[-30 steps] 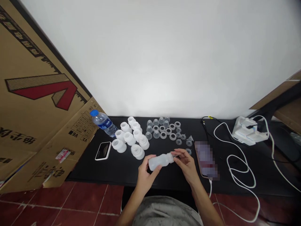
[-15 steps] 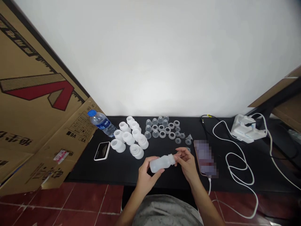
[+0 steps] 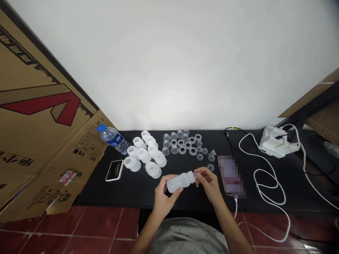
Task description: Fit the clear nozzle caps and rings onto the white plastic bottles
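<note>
A frosted baby bottle (image 3: 178,182) lies nearly sideways above the table's front edge, its neck pointing right. My left hand (image 3: 163,198) is wrapped around its body, thumb in front. At the bottle's mouth, my right hand (image 3: 210,183) pinches a small clear teat (image 3: 195,175); the fingers partly hide it. Just beyond that hand lie several loose clear teats (image 3: 204,151). Left of these are several clear collar rings (image 3: 193,151) and small dome caps (image 3: 174,150). Farther left stand several white bottles (image 3: 144,155), two of them in front with teats fitted.
A water bottle (image 3: 113,138) and a white-framed phone (image 3: 114,170) are at the left, beside a large cardboard box (image 3: 79,141). To the right, another phone (image 3: 230,174) is plugged into a white cable (image 3: 265,201). A white power strip (image 3: 275,143) sits at the back right.
My right fingers have shifted slightly around the bottle's mouth, where the clear teat now shows more. The bottle has tilted and moved a little left. The view has shifted slightly.
</note>
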Available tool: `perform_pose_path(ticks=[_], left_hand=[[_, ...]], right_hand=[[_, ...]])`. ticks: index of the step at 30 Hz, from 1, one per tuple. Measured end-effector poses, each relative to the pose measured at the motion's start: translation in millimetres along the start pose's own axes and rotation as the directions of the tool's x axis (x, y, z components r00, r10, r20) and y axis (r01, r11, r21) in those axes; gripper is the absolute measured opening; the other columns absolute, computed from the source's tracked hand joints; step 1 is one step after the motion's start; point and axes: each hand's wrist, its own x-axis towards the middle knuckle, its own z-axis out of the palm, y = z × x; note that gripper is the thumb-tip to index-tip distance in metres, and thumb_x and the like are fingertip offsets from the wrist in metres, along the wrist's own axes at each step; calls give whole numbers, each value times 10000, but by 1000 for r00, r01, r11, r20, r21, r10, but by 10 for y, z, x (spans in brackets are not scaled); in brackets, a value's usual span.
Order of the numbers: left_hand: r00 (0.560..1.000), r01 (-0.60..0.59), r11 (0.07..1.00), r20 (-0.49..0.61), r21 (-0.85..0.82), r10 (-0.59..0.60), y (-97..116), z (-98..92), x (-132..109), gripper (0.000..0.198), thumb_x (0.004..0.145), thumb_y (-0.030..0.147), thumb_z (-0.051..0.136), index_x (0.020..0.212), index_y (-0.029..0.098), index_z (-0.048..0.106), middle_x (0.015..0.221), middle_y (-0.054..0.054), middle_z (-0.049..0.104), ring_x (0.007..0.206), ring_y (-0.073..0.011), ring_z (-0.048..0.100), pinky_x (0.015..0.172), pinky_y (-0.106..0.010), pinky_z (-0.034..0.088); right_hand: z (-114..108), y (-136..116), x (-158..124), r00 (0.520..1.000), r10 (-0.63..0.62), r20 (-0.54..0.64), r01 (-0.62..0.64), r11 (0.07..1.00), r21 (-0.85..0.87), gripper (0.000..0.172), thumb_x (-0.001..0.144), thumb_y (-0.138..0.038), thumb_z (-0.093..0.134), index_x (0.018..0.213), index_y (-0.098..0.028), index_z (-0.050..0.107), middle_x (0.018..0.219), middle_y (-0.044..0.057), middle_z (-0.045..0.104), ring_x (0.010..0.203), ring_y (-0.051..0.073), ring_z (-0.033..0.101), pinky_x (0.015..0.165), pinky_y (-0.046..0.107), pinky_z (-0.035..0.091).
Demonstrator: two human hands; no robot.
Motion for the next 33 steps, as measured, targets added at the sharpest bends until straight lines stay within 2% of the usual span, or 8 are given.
perform_pose_path(ticks=[3, 9, 11, 15, 19, 23, 29, 33], left_hand=[[1000, 9, 1000, 10, 8, -9, -20, -1, -8, 415, 896, 416, 845, 1229, 220, 694, 1216, -129, 810, 1084, -290, 803, 926, -400, 669], [998, -56, 998, 12, 14, 56, -56, 11, -32, 420, 871, 357, 882, 1220, 236, 683, 1282, -127, 790, 1197, -298, 771, 993, -413, 652], [998, -53, 998, 27, 19, 52, -49, 10, -37, 414, 885, 360, 870, 1229, 232, 678, 1270, -124, 795, 1171, -292, 781, 983, -408, 656], [997, -59, 998, 50, 38, 57, -56, 5, -36, 422, 914, 354, 851, 1267, 231, 655, 1289, -125, 784, 1171, -283, 781, 979, -403, 656], [981, -196, 976, 20, 92, 195, -116, 20, -48, 388, 919, 268, 849, 1241, 247, 635, 1322, -120, 759, 1232, -282, 748, 1006, -427, 644], [923, -379, 907, -1, 185, 386, -164, 35, -84, 357, 941, 174, 805, 1247, 260, 642, 1300, -106, 755, 1191, -262, 754, 1027, -446, 625], [983, -185, 958, 57, 220, 176, -108, -7, -94, 412, 942, 300, 815, 1314, 244, 649, 1230, -95, 782, 1062, -255, 788, 905, -372, 660], [970, -244, 935, 75, 259, 232, -84, -4, -70, 388, 948, 286, 803, 1310, 239, 669, 1234, -102, 779, 1101, -266, 778, 968, -398, 645]], right_hand=[[-5, 17, 6, 1000, -17, 12, 17, 1000, -9, 250, 940, -502, 813, 946, -257, 763, 824, -3, 654, 574, 142, 575, 533, 295, 493], [-18, 36, 25, 1000, -22, 4, 22, 999, -45, 372, 990, -526, 751, 775, -243, 643, 672, -31, 550, 573, 146, 539, 572, 286, 486], [-19, 16, 23, 999, -49, 14, 49, 998, -27, 324, 970, -562, 762, 919, -244, 723, 793, -3, 606, 633, 152, 557, 575, 278, 496], [-7, -23, 7, 988, -58, 141, 59, 998, -5, 498, 864, -568, 870, 1241, -254, 782, 1077, 79, 686, 802, 189, 605, 592, 269, 522], [11, 25, 2, 991, 11, 133, -12, 1000, 6, 318, 858, -475, 899, 1064, -246, 823, 907, 45, 696, 711, 170, 601, 546, 252, 519], [18, 77, 7, 994, 49, 98, -49, 999, -4, 297, 870, -495, 884, 972, -226, 813, 830, 37, 704, 642, 164, 599, 538, 274, 552], [4, 30, -20, 983, -15, 183, 9, 999, 36, 462, 835, -447, 929, 1242, -263, 812, 1143, 95, 747, 927, 229, 702, 722, 307, 616], [-5, 71, -42, 982, 44, 183, -50, 998, 27, 408, 848, -416, 926, 1207, -257, 818, 1019, 65, 751, 826, 200, 690, 682, 292, 596]])
